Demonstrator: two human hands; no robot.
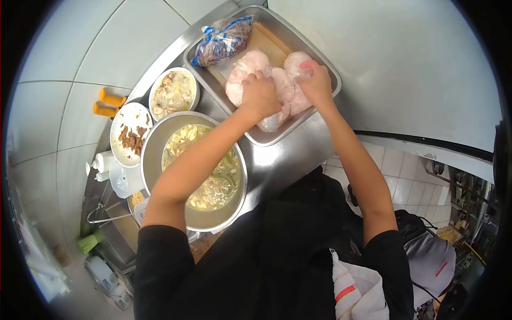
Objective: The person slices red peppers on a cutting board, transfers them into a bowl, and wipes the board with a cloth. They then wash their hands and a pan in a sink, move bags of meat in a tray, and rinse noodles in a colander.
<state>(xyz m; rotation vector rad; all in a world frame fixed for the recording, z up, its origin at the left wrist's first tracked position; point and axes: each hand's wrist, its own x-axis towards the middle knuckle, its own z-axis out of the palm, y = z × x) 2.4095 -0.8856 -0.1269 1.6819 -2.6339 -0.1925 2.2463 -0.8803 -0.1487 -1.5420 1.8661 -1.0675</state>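
Observation:
Clear plastic bags of pale pink raw meat [248,66] lie in a deep metal tray [332,66]; the meat looks like poultry. My left hand [261,95] presses onto these bags from above, its fingers curled into the plastic. At the tray's right side, my right hand [316,82] grips the end of a bag of pale meat [296,63] between thumb and fingers. A knotted blue-and-clear bag [224,41] with dark contents rests at the tray's far left corner. Part of the meat is hidden under both hands.
Left of the tray stands a large metal bowl [242,181] of pale food in broth. Behind it are a bowl of pieces in liquid [173,93] and a white plate with brown pieces [118,130]. Orange handles [112,97] lie by the tiled wall. A white panel [405,64] rises at right.

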